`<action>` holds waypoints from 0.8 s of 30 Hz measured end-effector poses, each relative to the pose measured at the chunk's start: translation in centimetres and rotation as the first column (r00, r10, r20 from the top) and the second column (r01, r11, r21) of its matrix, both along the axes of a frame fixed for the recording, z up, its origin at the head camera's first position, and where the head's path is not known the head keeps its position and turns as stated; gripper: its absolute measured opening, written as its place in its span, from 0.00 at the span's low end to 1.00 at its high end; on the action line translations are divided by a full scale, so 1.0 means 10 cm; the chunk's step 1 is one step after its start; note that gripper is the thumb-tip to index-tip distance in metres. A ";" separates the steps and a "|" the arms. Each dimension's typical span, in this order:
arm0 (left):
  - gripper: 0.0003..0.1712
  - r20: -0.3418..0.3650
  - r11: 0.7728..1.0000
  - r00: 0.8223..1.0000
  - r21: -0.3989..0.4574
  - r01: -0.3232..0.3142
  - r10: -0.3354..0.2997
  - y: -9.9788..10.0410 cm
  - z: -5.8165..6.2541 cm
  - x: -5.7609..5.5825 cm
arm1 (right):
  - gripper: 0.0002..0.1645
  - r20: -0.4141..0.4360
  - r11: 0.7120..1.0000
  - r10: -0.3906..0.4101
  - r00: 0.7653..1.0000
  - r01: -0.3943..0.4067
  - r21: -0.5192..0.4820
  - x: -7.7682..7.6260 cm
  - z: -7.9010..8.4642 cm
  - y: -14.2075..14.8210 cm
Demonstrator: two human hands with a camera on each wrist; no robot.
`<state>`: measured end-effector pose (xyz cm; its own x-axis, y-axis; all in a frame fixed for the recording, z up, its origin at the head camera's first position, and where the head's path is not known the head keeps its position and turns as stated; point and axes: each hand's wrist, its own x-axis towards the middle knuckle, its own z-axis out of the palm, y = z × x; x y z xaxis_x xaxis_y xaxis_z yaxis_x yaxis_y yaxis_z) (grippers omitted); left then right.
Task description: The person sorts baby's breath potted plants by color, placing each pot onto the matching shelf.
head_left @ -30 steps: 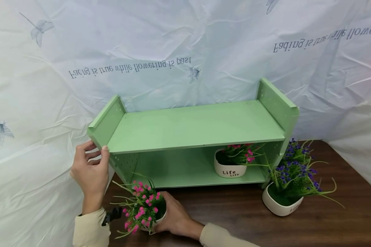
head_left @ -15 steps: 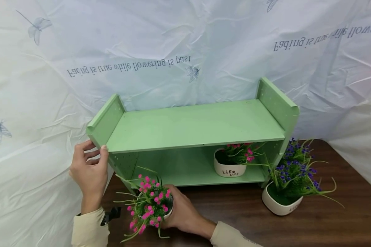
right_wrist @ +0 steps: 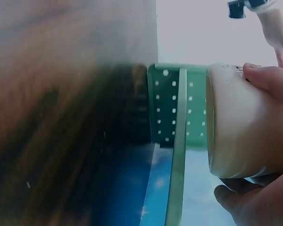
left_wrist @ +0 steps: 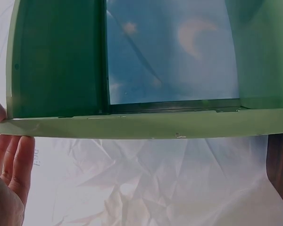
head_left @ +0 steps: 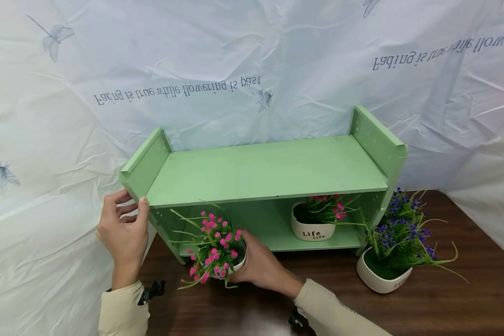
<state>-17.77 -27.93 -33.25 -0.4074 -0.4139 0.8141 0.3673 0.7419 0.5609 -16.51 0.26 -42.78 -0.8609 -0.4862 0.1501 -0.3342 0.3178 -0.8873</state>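
Observation:
A light green two-tier shelf (head_left: 256, 170) stands against the fabric backdrop. Its left side panel is pinched at the front edge by my left hand (head_left: 123, 233), thumb on one face and fingers on the other. My right hand (head_left: 264, 266) grips a white flowerpot (right_wrist: 250, 127) with pink flowers (head_left: 214, 242), held in front of the lower tier's left part. In the right wrist view the pot is raised off the table, its base facing the edge of the lower board (right_wrist: 178, 155). Another white pot (head_left: 312, 228) with pink flowers sits on the lower tier's right side, lettered "Life".
A white pot (head_left: 380, 275) of purple flowers (head_left: 403, 233) stands on the dark wooden table (head_left: 466, 298), right of the shelf. Its long leaves spread over the table. White printed fabric (head_left: 235, 56) hangs close behind and to the left.
My right hand has carried the pink-flowered pot up and rightward, from beside the shelf's front left corner to before the lower tier. My left hand keeps its hold on the side panel.

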 end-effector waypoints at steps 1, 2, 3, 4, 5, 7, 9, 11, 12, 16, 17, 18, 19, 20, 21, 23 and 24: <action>0.18 0.002 1.000 1.000 -0.002 -0.003 0.003 0.00 0.00 0.00 | 0.64 -0.002 1.000 -0.016 1.000 0.016 0.020 -0.03 0.01 0.01; 0.18 0.005 1.000 1.000 -0.006 -0.004 0.004 0.00 0.00 0.00 | 0.66 -0.009 0.999 -0.022 1.000 0.023 0.036 -0.07 0.01 0.01; 0.18 0.007 1.000 1.000 -0.012 -0.003 0.003 -0.01 -0.01 -0.01 | 0.67 -0.018 0.999 -0.028 0.999 0.029 0.043 -0.11 0.01 0.02; 0.19 0.010 1.000 1.000 -0.017 -0.004 0.004 -0.01 -0.01 -0.01 | 0.67 -0.025 0.999 -0.028 0.999 0.030 0.044 -0.14 0.00 0.02; 0.19 0.010 1.000 1.000 -0.020 -0.005 0.006 -0.01 -0.01 -0.01 | 0.67 -0.033 0.999 -0.021 0.999 0.022 0.034 -0.18 0.00 0.03; 0.18 0.007 1.000 1.000 -0.019 -0.006 0.006 0.00 0.00 0.00 | 0.65 -0.046 1.000 -0.008 0.999 0.008 0.011 -0.24 -0.02 0.03; 0.18 0.007 1.000 1.000 -0.019 -0.005 0.005 0.00 0.00 -0.01 | 0.65 -0.048 1.000 -0.004 0.999 0.003 -0.007 -0.28 -0.04 0.03; 0.18 0.002 1.000 1.000 -0.013 -0.004 0.004 0.00 0.01 -0.01 | 0.64 -0.044 1.000 -0.006 0.999 0.005 -0.011 -0.31 -0.05 0.03; 0.18 0.002 1.000 1.000 -0.012 -0.003 0.003 0.00 0.01 -0.01 | 0.65 -0.041 1.000 -0.010 0.999 0.009 -0.012 -0.32 -0.06 0.02; 0.18 0.001 1.000 1.000 -0.012 -0.003 0.003 0.01 0.01 -0.02 | 0.65 -0.024 0.999 -0.006 1.000 0.005 -0.039 -0.41 -0.11 -0.01; 0.18 0.002 1.000 1.000 -0.014 -0.004 0.004 0.01 0.01 -0.02 | 0.65 -0.026 0.999 -0.003 1.000 0.002 -0.045 -0.43 -0.12 -0.02; 0.19 0.001 1.000 1.000 -0.011 -0.003 0.003 0.01 0.01 -0.02 | 0.65 -0.024 0.999 0.002 1.000 -0.004 -0.050 -0.45 -0.12 -0.03; 0.18 0.000 1.000 1.000 -0.009 -0.003 0.003 0.01 0.01 -0.02 | 0.65 -0.025 0.999 0.006 1.000 -0.007 -0.049 -0.47 -0.13 -0.04; 0.18 0.000 1.000 1.000 -0.007 -0.002 0.002 0.01 0.02 -0.01 | 0.65 -0.027 0.999 0.009 1.000 -0.010 -0.045 -0.48 -0.13 -0.05; 0.18 -0.001 1.000 1.000 -0.007 0.000 0.000 0.01 0.02 -0.01 | 0.65 -0.023 0.999 0.012 1.000 -0.013 -0.045 -0.49 -0.12 -0.06; 0.18 0.000 1.000 1.000 -0.006 0.000 0.000 0.01 0.01 0.00 | 0.66 -0.015 0.999 0.021 1.000 -0.021 -0.047 -0.51 -0.12 -0.07; 0.18 0.001 1.000 1.000 -0.007 0.000 0.000 0.00 0.00 0.00 | 0.66 -0.007 0.999 0.024 1.000 -0.024 -0.047 -0.52 -0.12 -0.07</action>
